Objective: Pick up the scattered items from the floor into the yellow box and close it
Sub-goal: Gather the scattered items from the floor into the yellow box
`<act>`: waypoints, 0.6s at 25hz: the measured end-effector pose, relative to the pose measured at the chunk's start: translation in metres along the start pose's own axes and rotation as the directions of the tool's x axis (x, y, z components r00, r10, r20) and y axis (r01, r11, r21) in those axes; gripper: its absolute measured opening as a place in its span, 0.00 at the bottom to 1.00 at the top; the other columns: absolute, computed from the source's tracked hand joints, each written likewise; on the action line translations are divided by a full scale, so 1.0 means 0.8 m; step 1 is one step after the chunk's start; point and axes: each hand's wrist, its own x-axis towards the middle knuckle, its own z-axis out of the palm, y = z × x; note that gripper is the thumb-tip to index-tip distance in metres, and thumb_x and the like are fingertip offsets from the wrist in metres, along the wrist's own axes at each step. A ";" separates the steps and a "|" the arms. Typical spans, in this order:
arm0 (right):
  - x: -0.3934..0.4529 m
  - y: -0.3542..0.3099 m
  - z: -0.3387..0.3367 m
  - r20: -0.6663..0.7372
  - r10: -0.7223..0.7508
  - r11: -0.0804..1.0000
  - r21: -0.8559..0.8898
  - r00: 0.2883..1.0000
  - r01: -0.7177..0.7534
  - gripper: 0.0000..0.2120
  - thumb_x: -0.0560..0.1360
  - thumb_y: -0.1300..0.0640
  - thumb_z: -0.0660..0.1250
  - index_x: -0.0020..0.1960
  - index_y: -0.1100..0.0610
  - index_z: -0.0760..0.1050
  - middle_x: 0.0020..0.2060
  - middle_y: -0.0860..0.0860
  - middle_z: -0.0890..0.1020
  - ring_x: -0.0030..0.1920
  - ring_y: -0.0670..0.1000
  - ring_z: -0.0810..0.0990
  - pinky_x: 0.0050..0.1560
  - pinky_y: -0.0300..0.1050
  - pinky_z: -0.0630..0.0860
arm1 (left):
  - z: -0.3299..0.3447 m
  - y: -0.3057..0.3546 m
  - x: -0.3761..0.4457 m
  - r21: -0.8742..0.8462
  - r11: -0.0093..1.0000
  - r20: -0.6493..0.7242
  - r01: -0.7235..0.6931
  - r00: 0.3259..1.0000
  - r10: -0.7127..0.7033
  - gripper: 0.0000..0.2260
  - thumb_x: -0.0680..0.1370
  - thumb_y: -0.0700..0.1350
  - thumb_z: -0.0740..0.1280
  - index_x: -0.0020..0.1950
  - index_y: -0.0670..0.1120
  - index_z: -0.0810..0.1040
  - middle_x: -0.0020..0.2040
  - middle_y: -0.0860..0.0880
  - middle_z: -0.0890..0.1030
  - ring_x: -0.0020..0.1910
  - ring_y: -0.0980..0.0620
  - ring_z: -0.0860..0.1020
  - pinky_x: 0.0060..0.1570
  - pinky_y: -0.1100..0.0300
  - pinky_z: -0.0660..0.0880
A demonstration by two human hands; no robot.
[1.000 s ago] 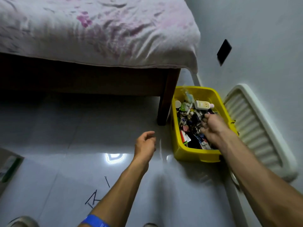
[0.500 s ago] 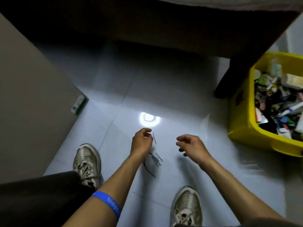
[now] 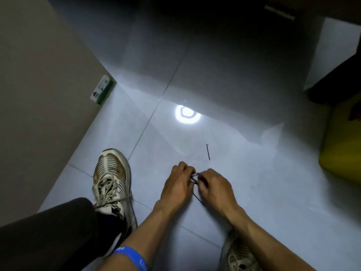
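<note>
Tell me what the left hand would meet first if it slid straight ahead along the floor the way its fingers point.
Probably the lone hairpin lying just beyond the left hand, slightly to its right. Past it, only bare floor tile shows. Depth is hard to judge, so the hand might pass beside it.

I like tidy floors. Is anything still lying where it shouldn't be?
Yes. One thin black hairpin lies alone on the floor tiles, just beyond the left hand and right hand, which are gathering the other pins. The yellow box sits off to the right.
</note>
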 end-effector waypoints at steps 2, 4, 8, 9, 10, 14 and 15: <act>0.023 0.008 -0.015 -0.179 0.058 0.997 0.061 0.982 -0.047 0.07 0.76 0.55 0.64 0.54 0.53 0.75 0.48 0.50 0.77 0.48 0.53 0.76 0.44 0.46 0.72 | -0.003 -0.001 0.002 0.022 0.999 -0.019 -0.029 0.999 0.029 0.13 0.75 0.42 0.65 0.59 0.48 0.76 0.55 0.51 0.72 0.54 0.50 0.70 0.50 0.56 0.72; 0.049 0.014 -0.031 -0.149 0.120 0.993 0.000 0.982 -0.121 0.15 0.75 0.51 0.66 0.60 0.54 0.71 0.54 0.51 0.74 0.52 0.55 0.73 0.46 0.48 0.73 | -0.004 -0.001 -0.003 0.098 0.995 -0.045 -0.021 0.999 0.026 0.13 0.75 0.44 0.64 0.59 0.48 0.76 0.55 0.50 0.73 0.53 0.48 0.70 0.50 0.54 0.73; 0.052 0.006 -0.028 -0.031 -0.042 0.978 -0.208 0.999 0.034 0.13 0.77 0.56 0.63 0.62 0.55 0.73 0.54 0.53 0.74 0.51 0.58 0.73 0.45 0.50 0.72 | -0.005 -0.002 -0.027 0.039 0.976 -0.146 0.214 0.967 -0.207 0.15 0.73 0.40 0.63 0.60 0.47 0.72 0.57 0.47 0.70 0.55 0.45 0.69 0.52 0.51 0.73; 0.041 0.005 -0.023 0.001 -0.099 0.978 -0.186 0.995 0.097 0.12 0.78 0.58 0.62 0.61 0.55 0.74 0.53 0.53 0.75 0.50 0.58 0.74 0.44 0.50 0.72 | -0.002 0.002 -0.031 -0.036 0.982 -0.111 0.186 0.976 -0.189 0.17 0.73 0.38 0.63 0.62 0.46 0.73 0.58 0.47 0.71 0.56 0.45 0.70 0.55 0.54 0.71; 0.027 0.004 -0.018 0.030 -0.135 0.979 -0.147 0.990 0.138 0.11 0.78 0.59 0.61 0.60 0.54 0.76 0.52 0.52 0.75 0.49 0.57 0.74 0.44 0.50 0.72 | 0.002 0.007 -0.033 -0.112 0.985 -0.068 0.135 0.987 -0.143 0.18 0.74 0.36 0.63 0.63 0.46 0.74 0.58 0.46 0.73 0.57 0.46 0.71 0.57 0.57 0.70; -0.025 0.020 -0.015 -0.056 0.007 0.995 -0.101 0.998 -0.013 0.10 0.75 0.54 0.66 0.55 0.55 0.76 0.50 0.52 0.76 0.48 0.57 0.75 0.46 0.51 0.73 | 0.005 0.007 -0.028 -0.264 0.958 -0.171 0.115 0.972 -0.164 0.17 0.73 0.31 0.62 0.59 0.42 0.79 0.56 0.45 0.79 0.56 0.45 0.77 0.60 0.57 0.72; -0.039 0.027 -0.015 -0.069 0.081 0.982 -0.164 0.994 -0.092 0.12 0.74 0.52 0.67 0.55 0.55 0.75 0.50 0.52 0.76 0.48 0.58 0.74 0.46 0.51 0.73 | 0.005 0.002 -0.028 -0.235 0.963 -0.200 0.135 0.962 -0.184 0.18 0.72 0.30 0.62 0.59 0.42 0.79 0.56 0.45 0.79 0.56 0.45 0.76 0.59 0.59 0.71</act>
